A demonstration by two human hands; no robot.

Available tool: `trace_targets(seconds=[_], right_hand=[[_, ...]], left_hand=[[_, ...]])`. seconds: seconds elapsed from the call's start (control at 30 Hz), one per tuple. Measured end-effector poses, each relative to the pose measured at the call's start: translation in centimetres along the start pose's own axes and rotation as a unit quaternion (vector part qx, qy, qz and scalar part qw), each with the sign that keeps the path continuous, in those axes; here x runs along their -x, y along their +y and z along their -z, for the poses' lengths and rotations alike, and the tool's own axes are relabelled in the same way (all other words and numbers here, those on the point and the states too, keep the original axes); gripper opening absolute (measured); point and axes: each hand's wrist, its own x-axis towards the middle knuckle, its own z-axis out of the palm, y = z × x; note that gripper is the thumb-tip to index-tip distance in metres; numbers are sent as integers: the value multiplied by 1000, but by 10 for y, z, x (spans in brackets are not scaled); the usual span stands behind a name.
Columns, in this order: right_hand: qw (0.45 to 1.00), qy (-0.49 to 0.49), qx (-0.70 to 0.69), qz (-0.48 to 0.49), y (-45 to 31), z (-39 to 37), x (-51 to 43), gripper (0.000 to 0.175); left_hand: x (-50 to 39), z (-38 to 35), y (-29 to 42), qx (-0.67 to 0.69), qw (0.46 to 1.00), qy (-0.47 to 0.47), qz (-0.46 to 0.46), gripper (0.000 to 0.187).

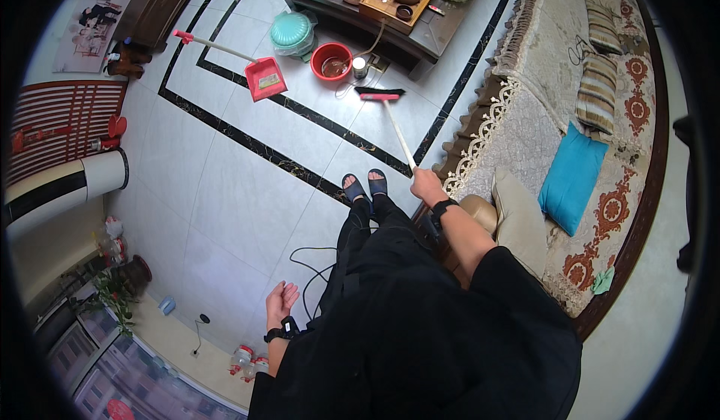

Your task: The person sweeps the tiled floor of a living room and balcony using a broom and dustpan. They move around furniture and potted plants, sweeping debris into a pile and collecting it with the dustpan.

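My right hand (428,186) grips the pale handle of a broom (398,133) near its upper end. The broom's pink head with black bristles rests on the tiled floor close to the coffee table. My left hand (282,302) hangs at my side with nothing in it, its fingers slightly curled and apart. Farther off to the left, a pink dustpan (265,80) stands on the floor, its long handle leaning left. A red plastic basin (332,61) holding some liquid sits in front of the table, with a small white-lidded container (359,67) beside it.
A dark coffee table (433,37) bears a wooden tea tray (368,9) with a teapot. Next to the basin stands a turquoise-lidded bin (291,31). A fabric-covered sofa (495,122) runs along the right. Black cable (306,248) loops beside my legs. Plastic bottles (242,358) stand lower left.
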Motion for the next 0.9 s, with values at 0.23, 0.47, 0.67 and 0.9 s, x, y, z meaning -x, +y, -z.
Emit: trace_targets(seconds=[0.23, 0.47, 0.67, 0.9], right_hand=[[999, 5, -39, 18, 45, 19, 32, 39], [949, 48, -299, -85, 58, 10, 47, 35], [930, -44, -350, -101, 6, -16, 28, 29], [924, -97, -366, -43, -12, 0, 50, 43]], left_hand=[[-2, -1, -5, 16, 1000, -5, -2, 37], [1, -4, -13, 9, 1000, -11, -9, 36], [3, -1, -16, 3, 1000, 4, -5, 34], [1, -9, -10, -1, 1000, -14, -10, 33]])
